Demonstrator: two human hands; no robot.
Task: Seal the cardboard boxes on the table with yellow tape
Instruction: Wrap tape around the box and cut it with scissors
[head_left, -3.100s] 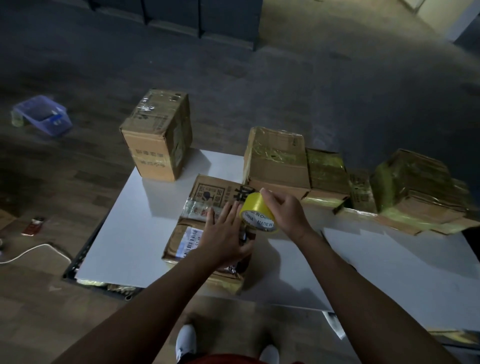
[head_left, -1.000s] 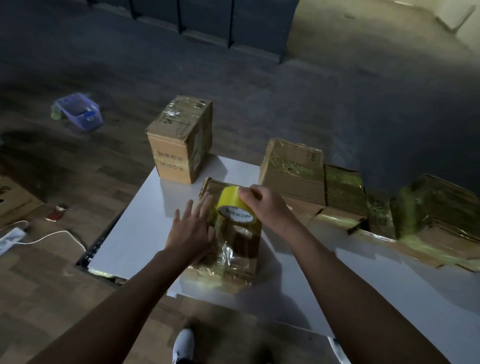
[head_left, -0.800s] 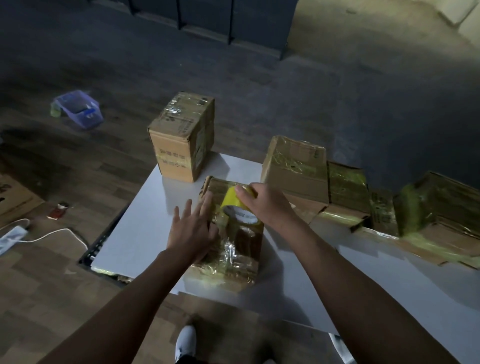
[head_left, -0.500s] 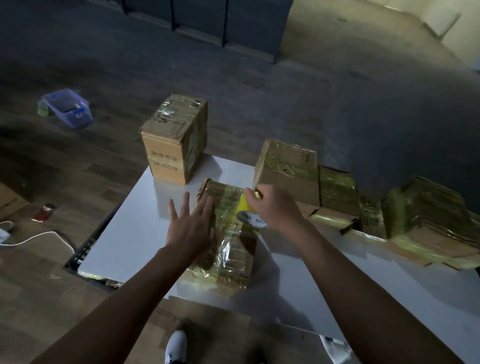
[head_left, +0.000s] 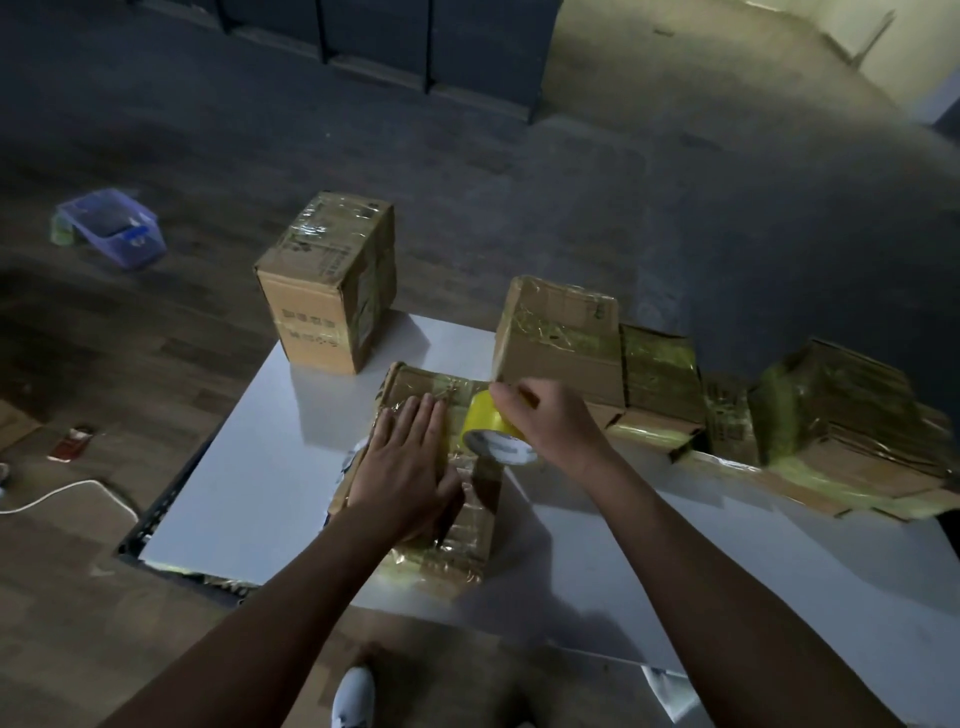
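The room is dim, with a wooden floor and a white bench. On the bench lies a flat box already glossy with yellow tape. The left hand presses down on it, fingers straight and close together. The right hand curls its fingers round the tape roll, held against the box's far right part. A tall box stands at the far left corner and taped boxes line the far edge. A blue tub sits on the floor, its contents too dim to tell.

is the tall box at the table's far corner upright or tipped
Upright: the tall box stands on end, taped top facing up.
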